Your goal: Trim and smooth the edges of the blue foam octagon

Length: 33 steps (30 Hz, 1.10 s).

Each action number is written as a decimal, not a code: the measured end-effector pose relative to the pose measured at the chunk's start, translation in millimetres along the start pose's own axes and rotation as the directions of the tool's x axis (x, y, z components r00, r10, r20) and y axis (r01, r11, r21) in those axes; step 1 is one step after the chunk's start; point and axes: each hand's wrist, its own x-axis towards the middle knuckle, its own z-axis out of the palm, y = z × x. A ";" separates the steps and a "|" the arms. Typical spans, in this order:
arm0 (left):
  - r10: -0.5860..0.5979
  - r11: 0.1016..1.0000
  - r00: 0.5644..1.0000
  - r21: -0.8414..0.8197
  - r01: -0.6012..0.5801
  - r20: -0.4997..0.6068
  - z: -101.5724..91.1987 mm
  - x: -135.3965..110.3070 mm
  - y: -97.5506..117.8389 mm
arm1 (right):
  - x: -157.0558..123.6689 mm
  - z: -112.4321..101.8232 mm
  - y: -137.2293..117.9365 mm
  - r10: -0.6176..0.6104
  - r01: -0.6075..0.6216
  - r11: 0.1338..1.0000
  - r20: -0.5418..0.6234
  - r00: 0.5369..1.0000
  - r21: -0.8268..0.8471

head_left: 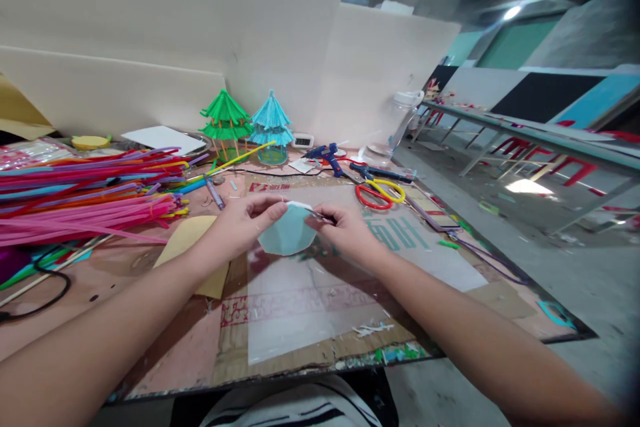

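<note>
My left hand (256, 212) pinches the upper left edge of a pale blue many-sided piece (287, 233), which looks like card or foam sheet, between thumb and fingers. In my right hand (350, 230) is a thin dark metal tool (324, 217), its tip at the piece's upper right edge. Most of that tool is hidden by the fingers, so its kind cannot be made out. Below both hands lies a translucent white sheet (300, 320) over printed cardboard. White trimmings (373, 329) are scattered near the front edge.
Pipe cleaners (90, 200) are heaped at left beside yellow card (215, 283). Green (225, 117) and blue (271, 120) pavilion models stand behind. A glue gun (327, 157), red-and-yellow-handled scissors (375, 195) and a clear jug (400, 123) are at back right.
</note>
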 end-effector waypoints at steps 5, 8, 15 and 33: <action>-0.132 0.989 0.986 -0.086 0.124 -0.098 -1.1 2.6 0.5 | -3.9 5.1 -2.2 -0.104 0.104 0.993 0.005 0.995 -0.057; -0.155 0.974 0.978 -0.190 0.127 -0.142 -6.8 4.7 2.2 | -2.7 3.0 -2.8 -0.078 0.075 0.994 -0.038 0.996 -0.074; -0.068 0.994 0.971 0.066 0.085 -0.230 -30.2 17.0 -17.0 | 2.2 -7.9 -5.9 -0.097 0.100 0.995 -0.086 0.992 0.024; 0.133 0.950 0.960 0.309 -0.053 -0.246 -29.0 7.9 -6.8 | -5.4 -0.1 -12.7 -0.203 0.198 0.969 -0.019 0.979 -0.149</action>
